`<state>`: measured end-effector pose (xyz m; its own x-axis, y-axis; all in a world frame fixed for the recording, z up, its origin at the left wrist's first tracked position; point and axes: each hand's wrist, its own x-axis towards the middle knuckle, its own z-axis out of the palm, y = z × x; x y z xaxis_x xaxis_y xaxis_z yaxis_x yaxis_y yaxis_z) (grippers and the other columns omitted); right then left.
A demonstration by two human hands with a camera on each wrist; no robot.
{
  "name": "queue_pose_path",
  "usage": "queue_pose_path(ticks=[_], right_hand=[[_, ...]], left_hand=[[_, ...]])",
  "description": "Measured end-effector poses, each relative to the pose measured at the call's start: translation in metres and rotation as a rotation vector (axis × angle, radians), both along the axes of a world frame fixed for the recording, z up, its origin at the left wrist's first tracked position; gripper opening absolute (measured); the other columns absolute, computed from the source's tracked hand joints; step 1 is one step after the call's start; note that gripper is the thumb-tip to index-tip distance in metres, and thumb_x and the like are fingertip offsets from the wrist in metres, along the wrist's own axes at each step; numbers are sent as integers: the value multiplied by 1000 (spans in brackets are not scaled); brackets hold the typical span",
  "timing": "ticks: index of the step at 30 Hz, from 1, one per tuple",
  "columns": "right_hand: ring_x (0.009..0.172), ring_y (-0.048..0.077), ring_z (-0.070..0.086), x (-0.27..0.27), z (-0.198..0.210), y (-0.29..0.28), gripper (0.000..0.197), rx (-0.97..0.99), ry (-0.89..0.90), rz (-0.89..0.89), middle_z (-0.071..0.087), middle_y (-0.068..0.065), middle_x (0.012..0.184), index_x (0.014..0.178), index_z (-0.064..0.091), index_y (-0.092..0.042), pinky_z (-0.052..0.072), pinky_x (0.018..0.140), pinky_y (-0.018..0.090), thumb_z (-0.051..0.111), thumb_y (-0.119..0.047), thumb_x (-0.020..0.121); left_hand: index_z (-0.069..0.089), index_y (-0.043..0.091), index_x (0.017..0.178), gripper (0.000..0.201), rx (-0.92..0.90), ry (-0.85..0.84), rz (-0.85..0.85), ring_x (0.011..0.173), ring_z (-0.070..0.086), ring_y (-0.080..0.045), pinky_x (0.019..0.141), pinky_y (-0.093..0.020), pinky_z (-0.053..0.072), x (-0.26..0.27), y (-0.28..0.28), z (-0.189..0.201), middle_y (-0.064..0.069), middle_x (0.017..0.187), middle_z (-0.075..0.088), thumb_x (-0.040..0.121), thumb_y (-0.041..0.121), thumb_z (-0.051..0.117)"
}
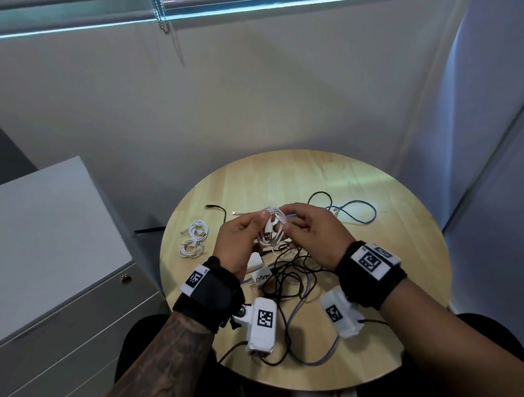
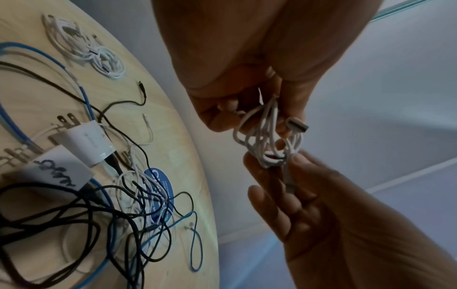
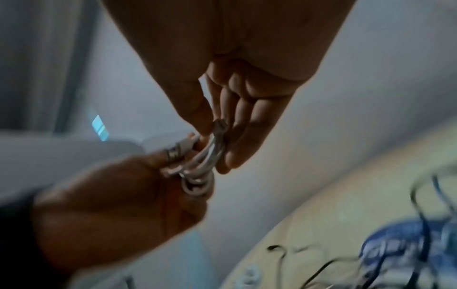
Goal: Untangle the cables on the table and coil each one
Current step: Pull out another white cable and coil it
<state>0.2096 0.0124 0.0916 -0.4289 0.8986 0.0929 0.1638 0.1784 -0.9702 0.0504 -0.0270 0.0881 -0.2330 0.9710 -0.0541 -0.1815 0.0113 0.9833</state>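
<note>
Both hands hold a small coil of white USB cable [image 1: 271, 230] above the round wooden table [image 1: 405, 328]. My left hand [image 1: 242, 240] grips the coil [image 2: 269, 136] from the left, its USB plug [image 2: 296, 125] sticking out. My right hand [image 1: 306, 226] pinches the coil's right side [image 3: 210, 156] between thumb and fingers. Under the hands lies a tangle of black, white and blue cables [image 1: 289, 277] with two white chargers [image 2: 84, 140]. Two finished white coils [image 1: 193, 238] lie at the table's left.
A blue cable loop [image 1: 356, 213] and a black cable end [image 1: 216, 206] lie on the far side of the table. A blue sticker [image 2: 158, 195] sits under the tangle. A grey drawer cabinet [image 1: 40, 262] stands left of the table. Walls close in behind and to the right.
</note>
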Motion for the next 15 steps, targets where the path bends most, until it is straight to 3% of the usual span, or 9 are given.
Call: queue_pose_path(ticks=[3, 6, 8, 12, 15], right_hand=[[91, 20, 71, 2, 5, 0, 28, 22, 18, 62, 73, 9, 106, 122, 63, -14, 59, 71, 31, 54, -5, 98], [92, 21, 69, 5, 12, -1, 29, -113, 229, 148, 72, 14, 109, 123, 62, -7, 59, 71, 28, 50, 0, 98], [95, 20, 68, 6, 14, -3, 29, -260, 392, 211, 71, 12, 111, 123, 63, -6, 58, 72, 27, 50, -1, 97], [97, 26, 67, 3, 7, 2, 30, -519, 639, 306, 70, 13, 112, 115, 68, -10, 56, 80, 38, 50, -6, 91], [86, 23, 68, 0, 1, 5, 28, -606, 678, 282, 68, 14, 104, 116, 61, -6, 59, 71, 33, 49, -6, 91]], left_hand=[[76, 9, 97, 20, 17, -7, 1, 76, 68, -22, 67, -31, 55, -4, 1, -3, -15, 91, 74, 93, 23, 62], [67, -6, 112, 42, -16, -247, -114, 82, 67, -24, 72, -32, 56, -7, 1, -4, -19, 96, 71, 90, 29, 60], [61, -8, 118, 47, -34, -422, -206, 84, 66, -23, 79, -34, 56, -6, 0, 1, -15, 94, 71, 91, 30, 56], [76, 8, 86, 34, -10, -601, -339, 78, 69, -17, 75, -32, 56, -4, 0, 3, -4, 78, 72, 91, 27, 48], [77, 12, 89, 29, 12, -564, -435, 90, 69, -18, 86, -36, 51, -8, -3, -1, -3, 89, 74, 92, 29, 54]])
